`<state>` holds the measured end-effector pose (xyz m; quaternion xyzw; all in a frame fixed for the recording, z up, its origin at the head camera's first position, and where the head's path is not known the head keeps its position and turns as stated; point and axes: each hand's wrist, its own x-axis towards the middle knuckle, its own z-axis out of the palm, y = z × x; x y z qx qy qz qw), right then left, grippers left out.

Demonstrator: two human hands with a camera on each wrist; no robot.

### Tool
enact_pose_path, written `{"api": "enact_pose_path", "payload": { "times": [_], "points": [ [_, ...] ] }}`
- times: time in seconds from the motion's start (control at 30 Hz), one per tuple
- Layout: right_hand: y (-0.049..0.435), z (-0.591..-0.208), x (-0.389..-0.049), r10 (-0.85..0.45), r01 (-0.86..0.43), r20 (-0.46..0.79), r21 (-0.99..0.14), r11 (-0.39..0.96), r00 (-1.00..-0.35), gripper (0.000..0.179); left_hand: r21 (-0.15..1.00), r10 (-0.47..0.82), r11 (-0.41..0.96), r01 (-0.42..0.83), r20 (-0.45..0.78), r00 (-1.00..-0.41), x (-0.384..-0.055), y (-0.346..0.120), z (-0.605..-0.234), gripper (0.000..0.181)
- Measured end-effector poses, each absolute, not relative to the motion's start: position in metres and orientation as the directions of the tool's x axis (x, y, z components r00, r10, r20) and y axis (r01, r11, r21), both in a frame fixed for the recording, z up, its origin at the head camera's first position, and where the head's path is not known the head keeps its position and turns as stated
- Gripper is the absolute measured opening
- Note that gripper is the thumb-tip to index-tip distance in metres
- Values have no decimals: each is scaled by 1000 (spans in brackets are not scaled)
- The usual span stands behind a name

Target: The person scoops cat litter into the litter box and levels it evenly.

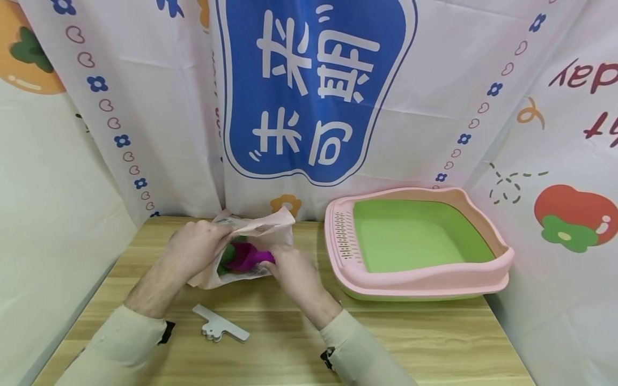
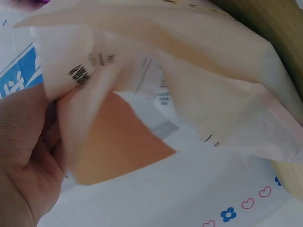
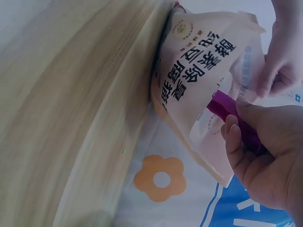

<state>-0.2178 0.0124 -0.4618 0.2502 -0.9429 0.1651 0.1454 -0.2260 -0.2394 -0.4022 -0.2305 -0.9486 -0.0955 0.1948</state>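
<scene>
A pale pink cat litter bag lies with its mouth spread toward me at the back left of the table, green stuff showing inside. My left hand holds the bag's edge at its left side; the left wrist view shows the film folded in its fingers. A magenta scoop is partly inside the bag. Its handle is gripped by my right hand, and the right wrist view shows the scoop's handle between thumb and fingers. The bag's film hides the scoop's front end in that view.
To the right stands a litter box with a pink rim and a green inside; its left rim has a slotted grate. A light grey bag clip lies on the wooden table between my forearms. Printed cloth hangs behind the table.
</scene>
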Motion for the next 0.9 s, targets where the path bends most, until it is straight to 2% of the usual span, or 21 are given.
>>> {"api": "enact_pose_path", "payload": {
  "times": [0.07, 0.23, 0.33, 0.43, 0.53, 0.63, 0.73, 0.9],
  "points": [
    [8, -461, -219, -437, -521, 342, -212, 827, -832, 23, 76, 407, 871, 485, 441, -800, -227, -240, -403, 20],
    [-4, -461, -222, -461, -540, 319, -230, 810, -828, 23, 65, 420, 858, 509, 480, -770, -231, -238, -403, 21],
    [-10, -464, -226, -454, -538, 314, -284, 794, -834, 24, 67, 425, 851, 521, 496, -757, -232, -236, -402, 15],
    [-15, -468, -231, -414, -501, 286, -402, 766, -864, 26, 79, 423, 847, 525, 497, -757, -232, -234, -400, 10],
    [-17, -474, -234, -392, -468, 257, -468, 750, -883, 31, 97, 412, 851, 516, 485, -771, -232, -234, -399, 9],
    [-17, -480, -235, -403, -473, 249, -434, 767, -881, 33, 134, 388, 857, 497, 467, -795, -231, -236, -400, 10],
    [-16, -484, -235, -430, -503, 263, -389, 772, -863, 24, 182, 347, 866, 466, 454, -821, -229, -240, -401, 11],
    [-15, -490, -234, -434, -528, 305, -413, 742, -848, 16, 229, 295, 879, 419, 431, -853, -225, -246, -401, 11]
  ]
}}
